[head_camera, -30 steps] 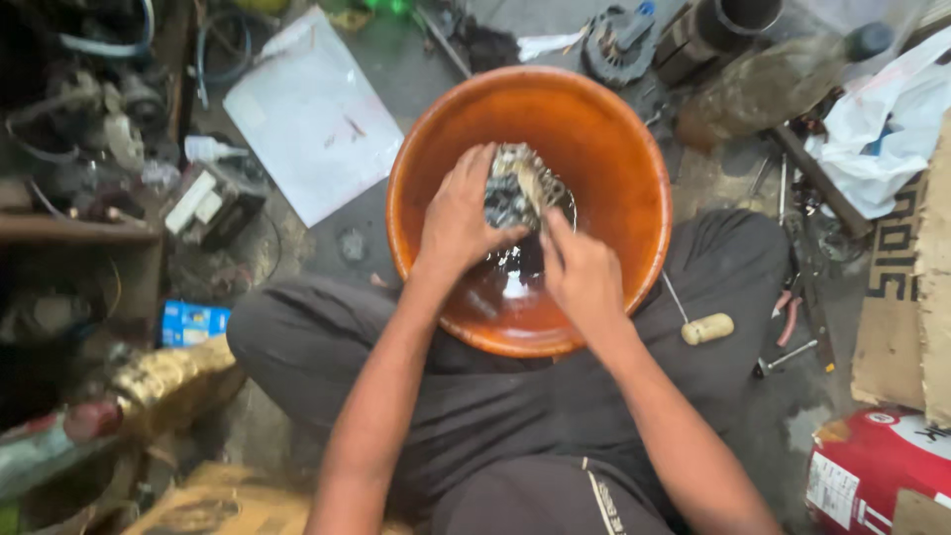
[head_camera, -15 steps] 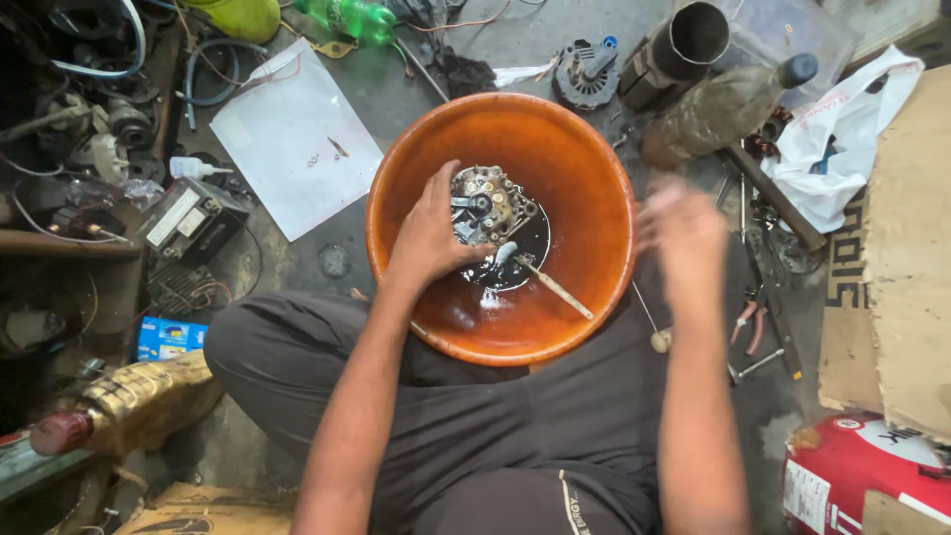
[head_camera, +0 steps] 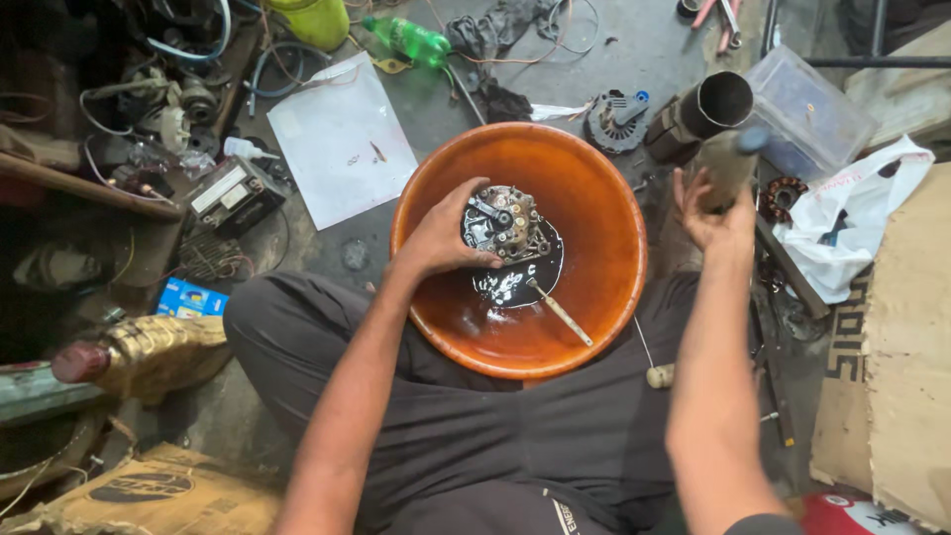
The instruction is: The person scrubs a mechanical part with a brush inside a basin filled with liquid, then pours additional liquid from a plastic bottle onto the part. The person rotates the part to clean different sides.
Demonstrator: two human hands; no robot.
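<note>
Left hand (head_camera: 443, 236) curled over the left edge of a grimy round metal engine part (head_camera: 503, 224), fingers wrapped on its rim, holding it inside a big orange basin (head_camera: 604, 198) at centre frame, just above a pool of dark liquid (head_camera: 515, 280) on the basin floor. Thin brush (head_camera: 559, 312) with a pale handle lying slanted in the basin, its head in the liquid, just below and right of the part. Right hand (head_camera: 715, 210) raised at the right of the basin's rim, closed around a dusty grey bottle (head_camera: 731, 163), blurred, held upright. Basin resting between crossed legs in dark trousers (head_camera: 297, 337) on a concrete floor. White sheet of paper (head_camera: 340, 139) lying at upper left of the basin; green plastic bottle (head_camera: 411, 40) near the top edge; metal pipe (head_camera: 708, 107) and a clear plastic box (head_camera: 807, 109) at upper right; white plastic bag (head_camera: 852, 233) at the right; cardboard (head_camera: 906, 347) along the right edge.
</note>
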